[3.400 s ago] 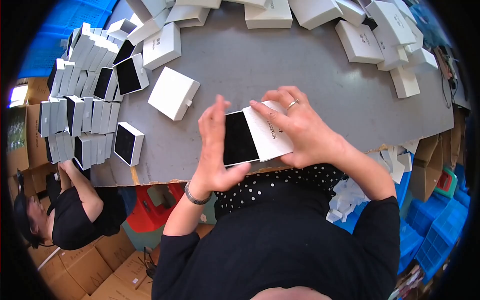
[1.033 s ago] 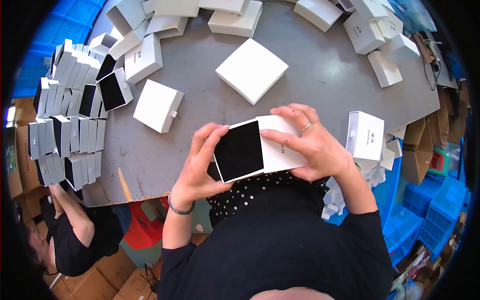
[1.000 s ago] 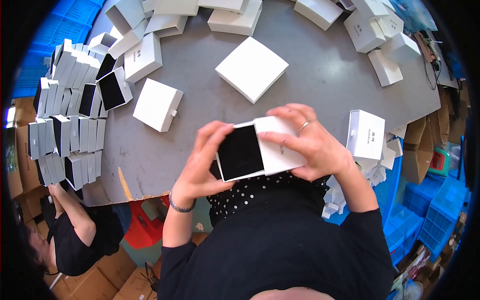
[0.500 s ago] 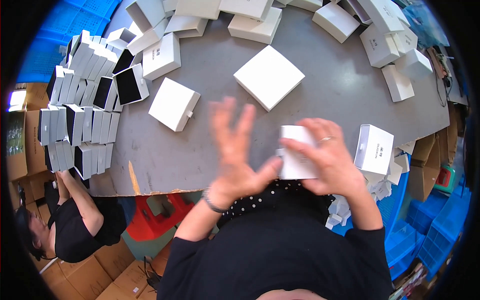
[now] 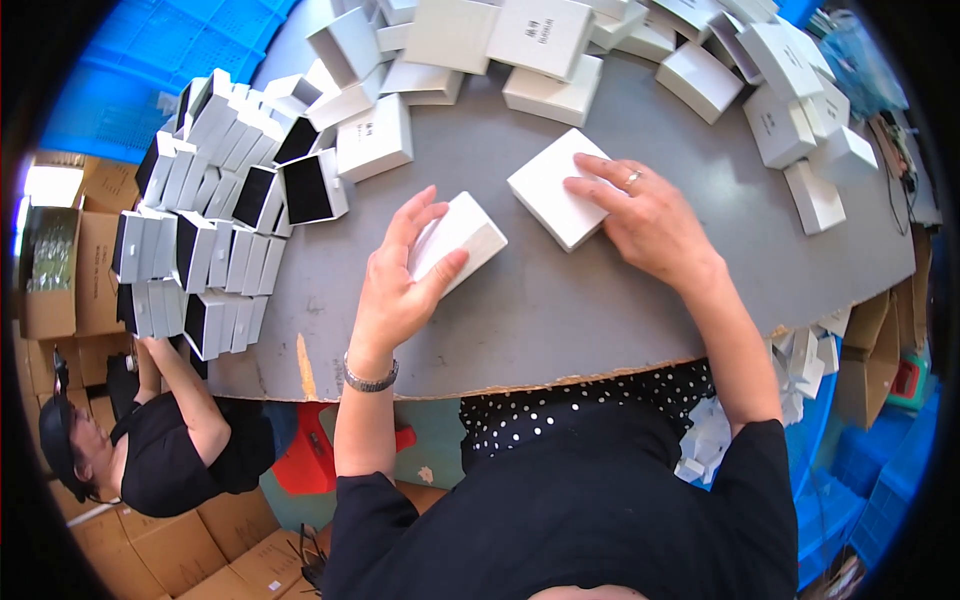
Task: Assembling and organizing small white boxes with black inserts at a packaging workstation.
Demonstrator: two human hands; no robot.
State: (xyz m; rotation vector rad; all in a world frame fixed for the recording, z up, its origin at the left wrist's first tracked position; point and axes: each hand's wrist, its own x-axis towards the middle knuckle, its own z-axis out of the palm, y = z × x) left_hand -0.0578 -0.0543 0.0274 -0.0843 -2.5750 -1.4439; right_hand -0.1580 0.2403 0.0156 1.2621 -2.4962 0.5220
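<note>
My left hand [image 5: 395,275] grips a small white box [image 5: 466,232] by its sides, thumb on the near side and fingers on the far side, tilted above the grey table. My right hand [image 5: 655,220] is at a second white box [image 5: 553,180], turned cornerwise on the table. Two of its fingers lie over the top and right edge; its thumb is hidden. The two boxes are apart, with a narrow strip of tabletop between them.
Stacked white drawer boxes [image 5: 205,250], some with black insides, fill the table's left end; a person [image 5: 160,430] in black reaches toward them. More white boxes [image 5: 545,35] lie along the far side. A blue crate [image 5: 815,410] with white pieces stands at right.
My right hand has let go of the box near the table edge and moved up to the cornerwise box. My left hand, open before, now holds the small box that lay at left.
</note>
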